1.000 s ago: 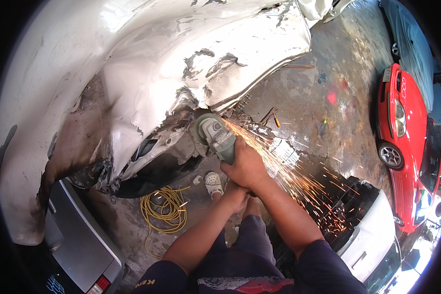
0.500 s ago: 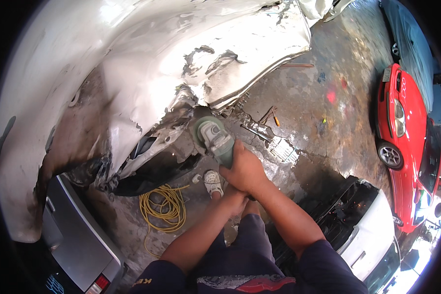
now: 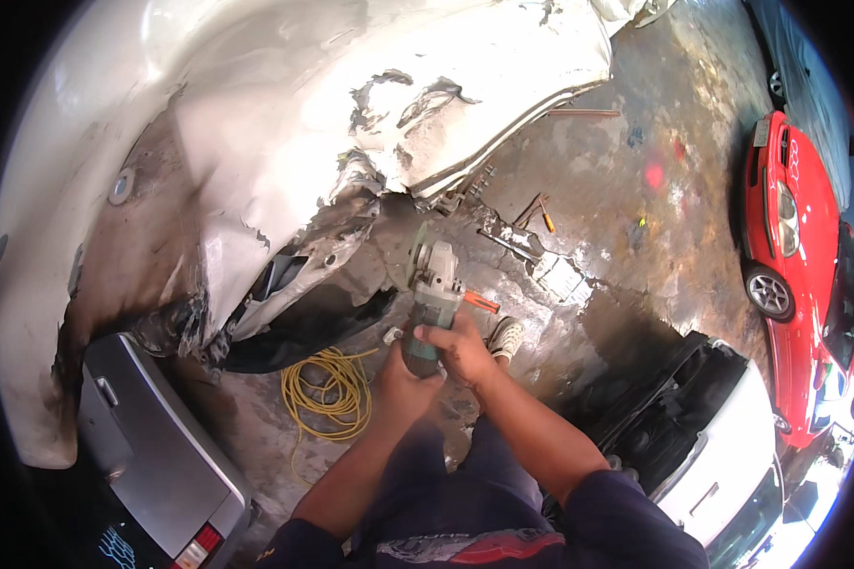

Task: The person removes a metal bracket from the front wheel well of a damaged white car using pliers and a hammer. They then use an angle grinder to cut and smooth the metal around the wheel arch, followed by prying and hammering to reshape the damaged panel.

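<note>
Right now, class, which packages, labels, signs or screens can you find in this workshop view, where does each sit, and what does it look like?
No package, sign or screen shows clearly.
Sticker-like mark: on the dark rear window of the grey car, lower left; pale blue scribbled lines, too small to make out.
Plate: front of the red car, right edge; small pale rectangle.
Both hands, left hand and right hand, hold a plain green angle grinder.

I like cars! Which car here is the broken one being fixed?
The big white car above the grinder: its body is torn and scorched. The red car at right looks whole.
</note>
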### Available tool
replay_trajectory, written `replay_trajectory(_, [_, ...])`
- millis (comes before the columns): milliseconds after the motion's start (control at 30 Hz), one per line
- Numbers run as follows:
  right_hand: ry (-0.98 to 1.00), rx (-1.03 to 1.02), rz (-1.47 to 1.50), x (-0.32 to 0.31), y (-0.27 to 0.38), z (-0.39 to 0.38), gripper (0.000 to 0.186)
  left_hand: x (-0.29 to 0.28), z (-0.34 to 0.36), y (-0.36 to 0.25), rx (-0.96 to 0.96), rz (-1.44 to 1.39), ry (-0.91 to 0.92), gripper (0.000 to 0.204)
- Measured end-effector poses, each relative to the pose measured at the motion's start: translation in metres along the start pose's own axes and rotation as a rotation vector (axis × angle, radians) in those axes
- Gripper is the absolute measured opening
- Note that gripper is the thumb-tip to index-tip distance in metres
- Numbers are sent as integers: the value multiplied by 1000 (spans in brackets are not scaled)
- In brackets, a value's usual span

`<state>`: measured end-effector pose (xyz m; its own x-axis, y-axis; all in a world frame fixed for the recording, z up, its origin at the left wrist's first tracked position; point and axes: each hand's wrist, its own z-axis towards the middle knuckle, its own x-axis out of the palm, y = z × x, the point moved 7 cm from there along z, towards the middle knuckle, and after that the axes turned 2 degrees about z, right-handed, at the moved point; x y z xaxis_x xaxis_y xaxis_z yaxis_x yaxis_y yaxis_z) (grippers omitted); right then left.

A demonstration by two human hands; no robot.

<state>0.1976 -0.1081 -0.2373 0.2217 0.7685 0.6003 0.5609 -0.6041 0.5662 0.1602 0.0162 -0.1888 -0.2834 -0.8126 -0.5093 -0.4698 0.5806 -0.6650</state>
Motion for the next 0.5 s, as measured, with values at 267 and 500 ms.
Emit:
replay_trajectory(267, [171, 39, 367, 29, -16, 8, 44, -35, -21, -18, 126, 333, -154, 72])
replay_trajectory(500, [176, 81, 557, 36, -30, 21, 46, -45, -24, -33, 61, 424, -56, 81])
